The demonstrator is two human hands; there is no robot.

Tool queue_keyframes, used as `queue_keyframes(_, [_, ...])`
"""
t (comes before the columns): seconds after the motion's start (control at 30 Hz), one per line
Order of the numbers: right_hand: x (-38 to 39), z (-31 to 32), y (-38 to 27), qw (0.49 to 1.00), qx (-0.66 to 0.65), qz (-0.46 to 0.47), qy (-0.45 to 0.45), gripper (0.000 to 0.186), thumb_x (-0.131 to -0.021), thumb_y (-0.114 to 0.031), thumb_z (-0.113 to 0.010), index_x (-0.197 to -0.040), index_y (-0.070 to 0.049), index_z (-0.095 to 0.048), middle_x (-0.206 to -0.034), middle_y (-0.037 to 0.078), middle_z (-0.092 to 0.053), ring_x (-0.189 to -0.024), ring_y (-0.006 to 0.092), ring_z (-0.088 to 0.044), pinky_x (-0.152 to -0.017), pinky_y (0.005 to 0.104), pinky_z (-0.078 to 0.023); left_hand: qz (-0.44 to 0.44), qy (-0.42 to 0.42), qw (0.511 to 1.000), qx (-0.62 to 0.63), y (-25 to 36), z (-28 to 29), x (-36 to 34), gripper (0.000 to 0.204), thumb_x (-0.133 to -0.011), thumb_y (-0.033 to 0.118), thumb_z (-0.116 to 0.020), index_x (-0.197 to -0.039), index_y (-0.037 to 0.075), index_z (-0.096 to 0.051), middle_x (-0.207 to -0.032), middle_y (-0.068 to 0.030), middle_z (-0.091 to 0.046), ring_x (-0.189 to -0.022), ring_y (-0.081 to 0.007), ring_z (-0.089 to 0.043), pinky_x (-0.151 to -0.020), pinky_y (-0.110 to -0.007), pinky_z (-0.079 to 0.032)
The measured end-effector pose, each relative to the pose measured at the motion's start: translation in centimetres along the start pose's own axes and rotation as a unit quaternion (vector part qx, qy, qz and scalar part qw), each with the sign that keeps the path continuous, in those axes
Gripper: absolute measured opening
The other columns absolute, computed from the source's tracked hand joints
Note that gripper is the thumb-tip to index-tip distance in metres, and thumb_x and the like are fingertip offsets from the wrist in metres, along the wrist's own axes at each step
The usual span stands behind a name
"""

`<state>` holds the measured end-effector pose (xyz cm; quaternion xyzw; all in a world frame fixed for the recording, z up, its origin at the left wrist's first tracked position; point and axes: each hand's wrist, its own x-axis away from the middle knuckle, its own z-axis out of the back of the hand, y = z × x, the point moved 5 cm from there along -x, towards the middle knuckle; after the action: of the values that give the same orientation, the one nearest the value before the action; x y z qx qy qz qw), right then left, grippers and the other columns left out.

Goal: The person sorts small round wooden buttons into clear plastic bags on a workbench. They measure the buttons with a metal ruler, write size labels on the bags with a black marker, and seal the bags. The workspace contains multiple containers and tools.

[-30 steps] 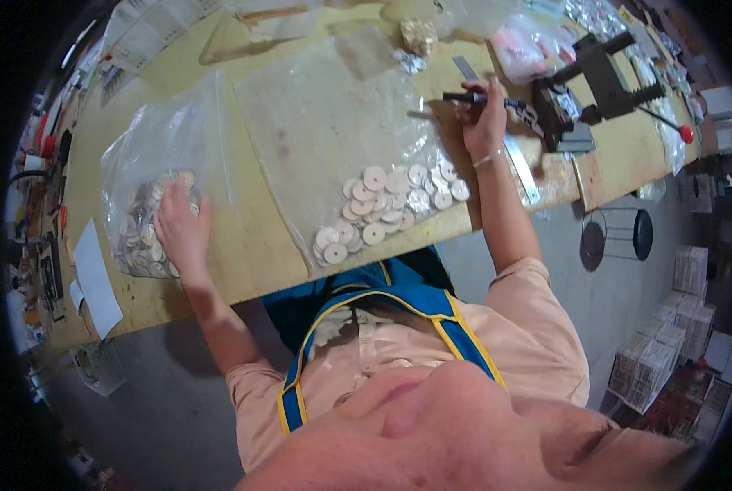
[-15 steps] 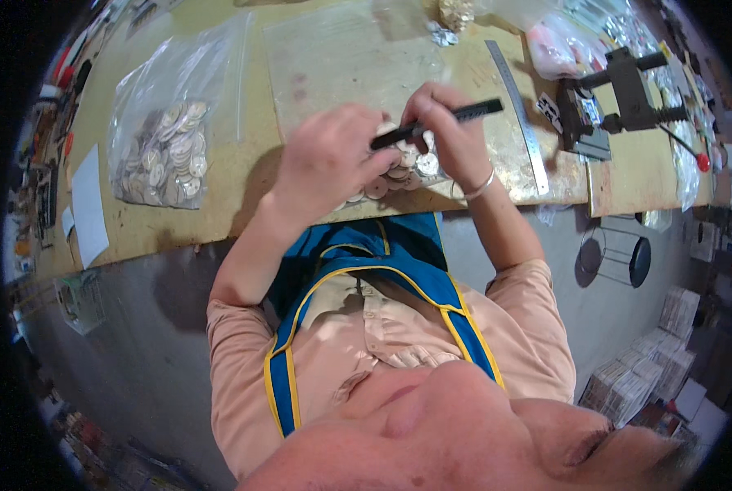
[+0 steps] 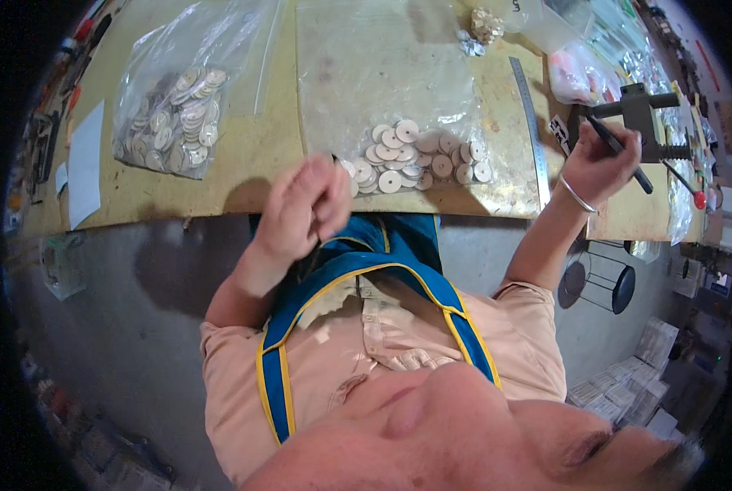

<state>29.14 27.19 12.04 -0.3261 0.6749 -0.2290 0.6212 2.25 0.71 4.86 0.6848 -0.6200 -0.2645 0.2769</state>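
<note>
In my right hand is a slim black marker, gripped at a slant beside the dark metal clamp on the right. My left hand is curled up at the table's front edge. A small black piece, seemingly the marker's cap, pokes out at its fingertips; most of it is hidden. Between my hands, a clear plastic bag lies flat. Pale round discs with small centre holes are heaped at its near end; I cannot tell whether all are inside it.
Another clear bag of similar discs lies to the left, near a white paper sheet. A steel ruler lies right of the heap, before the dark metal clamp. A black-seated stool stands on the floor at right.
My hands have parted from over the discs. The right carried the marker toward the clamp; the left drew back toward me with the small black piece. The disc heap is now uncovered.
</note>
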Motion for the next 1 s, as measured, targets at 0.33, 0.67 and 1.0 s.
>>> queue_keyframes(0.33, [6.9, -15.9, -1.6, 0.844, 0.304, 0.224, -0.381, 0.020, -0.092, -0.021, -0.073, -0.084, -0.012, -0.057, -0.060, 0.006, -0.057, -0.056, 0.0300, -0.062, -0.049, 0.0360, -0.044, -0.029, 0.042, 0.921, -0.386, -2.7, -2.2, -4.7, 0.024, -0.104, 0.023, -0.058, -0.103, 0.000, -0.056, -0.072, -0.0091, -0.059, -0.059, -0.0209, -0.056, -0.057, -0.031, -0.045])
queue_keyframes(0.67, [7.3, -18.5, -2.5, 0.774, 0.397, 0.300, -0.392, 0.018, -0.095, -0.027, -0.066, -0.086, -0.018, -0.053, -0.057, 0.004, -0.058, -0.052, 0.0284, -0.062, -0.045, 0.0360, -0.043, -0.038, 0.053, 0.953, -0.295, -2.5, -2.5, -4.1, 0.027, -0.107, 0.027, -0.053, -0.099, 0.001, -0.055, -0.064, -0.0050, -0.052, -0.052, -0.0133, -0.049, -0.050, -0.028, -0.040])
queue_keyframes(1.0, [10.0, -20.5, -2.5, 0.684, 0.515, 0.270, -0.441, 0.015, -0.081, -0.015, -0.068, -0.078, -0.014, -0.054, -0.054, 0.006, -0.061, -0.049, 0.0251, -0.066, -0.046, 0.0328, -0.049, 0.072, 0.131, 0.983, 0.107, -4.5, -1.9, -4.1, 0.032, -0.107, 0.030, -0.052, -0.092, 0.002, -0.052, -0.053, 0.0038, -0.033, -0.041, -0.0063, -0.028, -0.040, -0.025, -0.024])
